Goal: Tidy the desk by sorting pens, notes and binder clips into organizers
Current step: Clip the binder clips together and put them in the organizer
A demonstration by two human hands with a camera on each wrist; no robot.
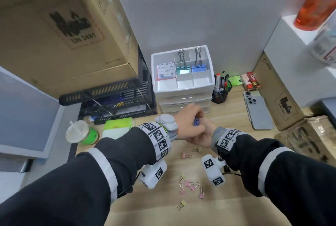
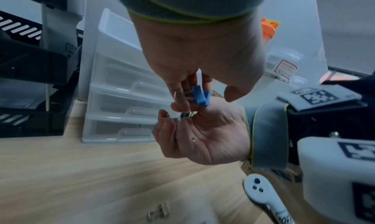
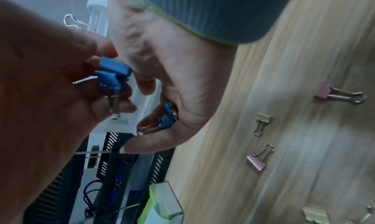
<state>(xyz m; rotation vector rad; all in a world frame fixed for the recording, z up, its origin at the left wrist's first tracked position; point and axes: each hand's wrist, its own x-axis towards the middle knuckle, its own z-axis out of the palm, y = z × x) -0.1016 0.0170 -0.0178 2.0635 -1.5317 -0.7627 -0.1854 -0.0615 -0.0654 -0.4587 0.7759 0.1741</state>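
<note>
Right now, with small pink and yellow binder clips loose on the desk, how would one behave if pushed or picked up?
A pink clip would probably slide rather than roll, since it lies flat on the smooth desk. It looks light, so fingers should lift it easily. Its wire handles seem hinged and may flop when it is pinched.

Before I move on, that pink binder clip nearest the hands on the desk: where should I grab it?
Pinch the pink binder clip by its pink body, coming straight down from above. It lies flat on the desk with its wire handles folded out to the right, apart from its neighbours. The body's two flat faces give firmer purchase than the thin handles.
</note>
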